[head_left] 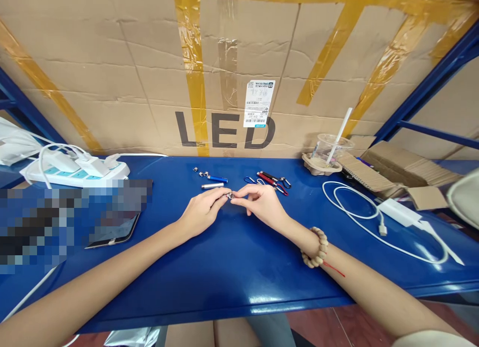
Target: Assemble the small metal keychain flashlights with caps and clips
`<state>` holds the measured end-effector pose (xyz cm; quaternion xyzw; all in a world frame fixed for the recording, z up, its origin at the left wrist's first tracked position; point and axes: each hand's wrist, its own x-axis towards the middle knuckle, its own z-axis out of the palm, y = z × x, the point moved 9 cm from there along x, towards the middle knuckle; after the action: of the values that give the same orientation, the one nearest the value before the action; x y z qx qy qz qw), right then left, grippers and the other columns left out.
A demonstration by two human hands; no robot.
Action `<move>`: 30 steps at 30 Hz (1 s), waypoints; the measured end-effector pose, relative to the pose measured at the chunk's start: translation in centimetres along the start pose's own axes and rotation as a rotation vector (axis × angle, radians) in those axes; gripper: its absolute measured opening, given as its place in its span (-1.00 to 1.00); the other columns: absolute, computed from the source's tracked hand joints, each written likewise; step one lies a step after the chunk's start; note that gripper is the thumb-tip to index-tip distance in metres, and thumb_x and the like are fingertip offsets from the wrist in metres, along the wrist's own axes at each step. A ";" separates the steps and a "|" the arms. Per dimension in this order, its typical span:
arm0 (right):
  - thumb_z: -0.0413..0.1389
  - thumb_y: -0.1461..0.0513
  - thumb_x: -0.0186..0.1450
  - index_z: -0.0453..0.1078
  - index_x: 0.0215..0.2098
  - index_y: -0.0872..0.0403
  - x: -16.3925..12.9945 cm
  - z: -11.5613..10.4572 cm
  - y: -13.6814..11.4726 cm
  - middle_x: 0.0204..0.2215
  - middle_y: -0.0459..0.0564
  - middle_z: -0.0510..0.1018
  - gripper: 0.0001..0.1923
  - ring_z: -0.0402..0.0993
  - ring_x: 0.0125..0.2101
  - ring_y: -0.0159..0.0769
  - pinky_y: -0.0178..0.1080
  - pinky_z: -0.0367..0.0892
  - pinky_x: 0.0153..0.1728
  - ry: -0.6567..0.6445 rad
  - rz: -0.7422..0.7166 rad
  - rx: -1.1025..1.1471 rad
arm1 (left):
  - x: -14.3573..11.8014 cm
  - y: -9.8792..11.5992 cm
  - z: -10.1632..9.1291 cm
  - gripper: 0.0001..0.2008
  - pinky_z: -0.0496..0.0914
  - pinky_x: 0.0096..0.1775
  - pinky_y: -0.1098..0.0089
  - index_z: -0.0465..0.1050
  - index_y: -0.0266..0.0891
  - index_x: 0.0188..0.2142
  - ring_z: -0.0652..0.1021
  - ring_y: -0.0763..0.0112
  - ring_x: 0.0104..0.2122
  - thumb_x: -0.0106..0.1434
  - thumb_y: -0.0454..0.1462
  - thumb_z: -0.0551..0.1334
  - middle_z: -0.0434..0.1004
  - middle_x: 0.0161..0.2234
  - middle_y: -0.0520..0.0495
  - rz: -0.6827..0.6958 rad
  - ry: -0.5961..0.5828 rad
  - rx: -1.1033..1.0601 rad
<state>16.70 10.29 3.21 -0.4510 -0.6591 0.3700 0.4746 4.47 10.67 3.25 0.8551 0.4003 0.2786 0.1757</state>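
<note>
**Two hands pinching small metal parts at mid-bench**

Two bare forearms reach in from the near edge of the blue table (239, 272). A beaded bracelet (316, 247) sits on the right wrist, with a thin red thread just beyond it on the forearm.

At mid-table the left hand (200, 211) and right hand (262, 202) meet fingertip to fingertip. Each is closed in a pinch on a small silver metal piece (229, 195); the two pieces touch or nearly touch, and which cannot be told at this size. Both hands rest low over the table surface.

To the left, near the left forearm, a dark phone (116, 232) lies flat, partly covered by a blurred patch. To the right, a white charging cable (359, 212) loops across the table to a white adapter (398, 211).

Just beyond the hands lies a silver tube (212, 186), then a blue tube (218, 179) and several loose silver caps (202, 173). Beside these, behind the right hand, is a cluster of red and black tubes with clip rings (271, 180). Nothing lies between the hands and these parts.

Farther back left, a white power strip (75, 170) carries plugged chargers. Farther back right, a clear plastic cup (331, 147) with a straw stands in a pulp holder, next to flattened cardboard pieces (404, 170).

A large cardboard sheet (239, 63) marked "LED", with yellow tape and a shipping label, closes off the back of the table.
</note>
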 end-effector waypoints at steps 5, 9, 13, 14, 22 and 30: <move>0.23 -0.06 0.03 0.48 -0.52 0.13 0.2 0.2 -1.0 -0.43 -0.01 0.53 -0.61 0.31 -0.73 -0.53 -0.36 0.25 -0.69 -0.099 -0.108 -0.089 | 0.0 0.4 0.7 -0.74 0.35 -0.25 0.45 0.35 -0.14 -0.15 0.53 0.42 -0.29 0.36 -0.17 -0.07 0.54 -0.24 0.03 0.048 -0.121 -0.110; 0.24 -0.03 0.04 0.48 -0.54 0.12 0.2 0.3 -1.2 -0.48 -0.03 0.51 -0.64 0.32 -0.70 -0.51 -0.36 0.25 -0.67 -0.124 -0.127 -0.103 | -0.3 0.3 0.9 -0.81 0.36 -0.27 0.42 0.28 -0.17 -0.21 0.54 0.39 -0.31 0.35 -0.18 -0.04 0.53 -0.26 0.00 0.020 -0.146 -0.176; 0.25 -0.01 0.03 0.46 -0.57 0.12 0.1 0.7 -1.0 -0.52 -0.04 0.50 -0.66 0.32 -0.69 -0.49 -0.36 0.24 -0.66 -0.147 -0.119 -0.089 | -0.6 0.6 0.9 -0.85 0.35 -0.29 0.41 0.21 -0.18 -0.31 0.54 0.37 -0.29 0.34 -0.20 -0.04 0.53 -0.22 -0.02 0.040 -0.149 -0.183; 0.26 0.00 0.03 0.46 -0.57 0.12 0.1 0.7 -0.9 -0.52 -0.05 0.50 -0.66 0.32 -0.69 -0.50 -0.36 0.23 -0.66 -0.150 -0.111 -0.087 | -0.7 0.7 0.9 -0.85 0.34 -0.31 0.42 0.20 -0.18 -0.33 0.54 0.37 -0.30 0.34 -0.21 -0.04 0.53 -0.23 -0.01 0.051 -0.147 -0.169; 0.25 0.06 0.04 0.39 -0.64 0.12 -0.1 0.8 -1.2 -0.63 -0.07 0.49 -0.69 0.33 -0.61 -0.44 -0.36 0.27 -0.56 -0.099 -0.094 -0.208 | -0.7 1.4 0.3 -0.80 0.36 -0.28 0.40 0.29 -0.21 -0.37 0.52 0.33 -0.29 0.34 -0.26 -0.03 0.51 -0.32 -0.06 0.199 -0.029 0.002; 0.27 0.03 -0.03 0.42 -0.62 0.13 -0.4 1.3 0.7 -0.63 -0.07 0.50 -0.68 0.31 -0.64 -0.46 -0.41 0.22 -0.70 -0.139 0.173 -0.050 | -1.0 1.8 -0.2 -0.76 0.37 -0.30 0.42 0.39 -0.23 -0.33 0.49 0.37 -0.36 0.35 -0.25 -0.01 0.50 -0.41 -0.06 0.271 0.071 0.076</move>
<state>15.65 10.08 2.04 -0.4910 -0.6581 0.4234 0.3830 4.93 8.82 4.00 0.8971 0.2973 0.3144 0.0898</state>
